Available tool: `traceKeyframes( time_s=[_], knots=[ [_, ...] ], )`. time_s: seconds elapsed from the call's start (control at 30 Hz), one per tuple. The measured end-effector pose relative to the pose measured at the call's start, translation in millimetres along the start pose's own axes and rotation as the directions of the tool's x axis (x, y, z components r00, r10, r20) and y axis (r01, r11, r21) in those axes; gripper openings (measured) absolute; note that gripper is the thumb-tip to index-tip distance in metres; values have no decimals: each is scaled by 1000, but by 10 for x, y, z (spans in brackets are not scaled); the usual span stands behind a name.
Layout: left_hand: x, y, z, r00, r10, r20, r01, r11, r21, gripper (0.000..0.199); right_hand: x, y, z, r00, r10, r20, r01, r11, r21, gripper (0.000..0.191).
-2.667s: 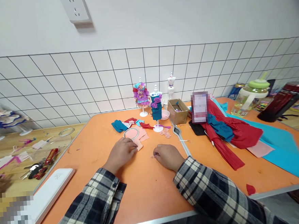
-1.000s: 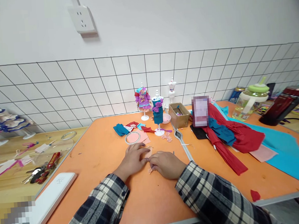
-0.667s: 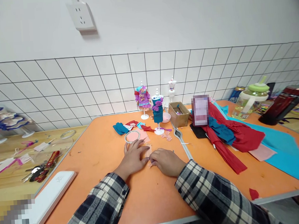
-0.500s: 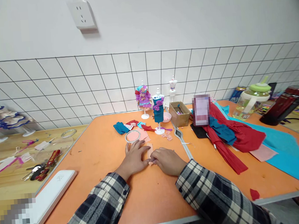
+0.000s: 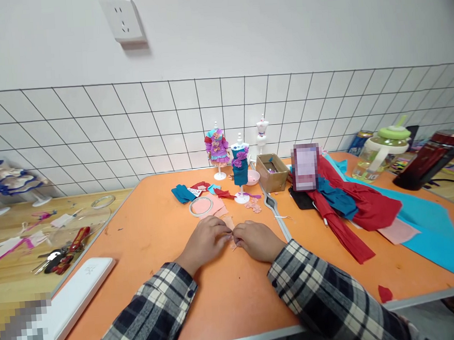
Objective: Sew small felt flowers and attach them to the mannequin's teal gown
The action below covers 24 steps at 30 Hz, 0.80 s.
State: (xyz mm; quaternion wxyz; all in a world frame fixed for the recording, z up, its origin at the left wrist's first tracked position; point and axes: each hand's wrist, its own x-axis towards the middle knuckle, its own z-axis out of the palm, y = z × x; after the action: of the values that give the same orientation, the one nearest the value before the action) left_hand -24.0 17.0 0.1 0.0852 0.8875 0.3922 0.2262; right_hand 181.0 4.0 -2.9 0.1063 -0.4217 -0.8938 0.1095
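Note:
Near the middle of the orange table, my left hand (image 5: pixel 208 244) and my right hand (image 5: pixel 258 241) meet at the fingertips. Both are closed in a pinch on a small pink strip (image 5: pixel 229 222), whose far end shows beyond the fingers and a ragged bit below them. Just past my left hand lies a tape roll (image 5: pixel 201 206) on pink paper (image 5: pixel 217 207). Cut pink pieces (image 5: pixel 254 205) sit beyond my right hand. Behind them stands a small dress form (image 5: pixel 240 169) in blue with purple flowers.
At the back are a dressed form (image 5: pixel 217 147), a brown box (image 5: pixel 272 173) and a phone (image 5: pixel 306 167). Red fabric (image 5: pixel 369 204), a bottle (image 5: pixel 381 151) and a dark flask (image 5: pixel 432 158) are at right. A white power bank (image 5: pixel 82 299) lies at left.
My left hand's spread fingers have drawn together and closed at the pink strip. My right hand has stayed nearly in place, and the fingertips of both hands are closer together.

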Motion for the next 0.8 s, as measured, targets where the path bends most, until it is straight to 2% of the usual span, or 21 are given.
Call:
traceKeyframes(
  time_s=[0.17,0.3,0.47,0.67,0.8],
  knots=[
    [10,31,50,994,-14,109,16,1000,-25,22,-3,-17,-8,1000,-3,-3,3,1000,4,11],
    [1,33,37,993,-49,106,50,999,0,20,-14,-38,-35,997,39,-67,-40,999,-10,16],
    [3,72,11,991,-54,122,53,999,12,20,-2,-35,-16,996,89,-13,-89,994,-58,21],
    [20,123,18,988,-99,118,100,995,3,14,17,-52,-7,995,101,-9,-102,991,-86,20],
    [21,123,33,986,-86,141,82,996,29,15,14,-61,-8,989,150,-12,-150,987,-50,19]
  ],
)
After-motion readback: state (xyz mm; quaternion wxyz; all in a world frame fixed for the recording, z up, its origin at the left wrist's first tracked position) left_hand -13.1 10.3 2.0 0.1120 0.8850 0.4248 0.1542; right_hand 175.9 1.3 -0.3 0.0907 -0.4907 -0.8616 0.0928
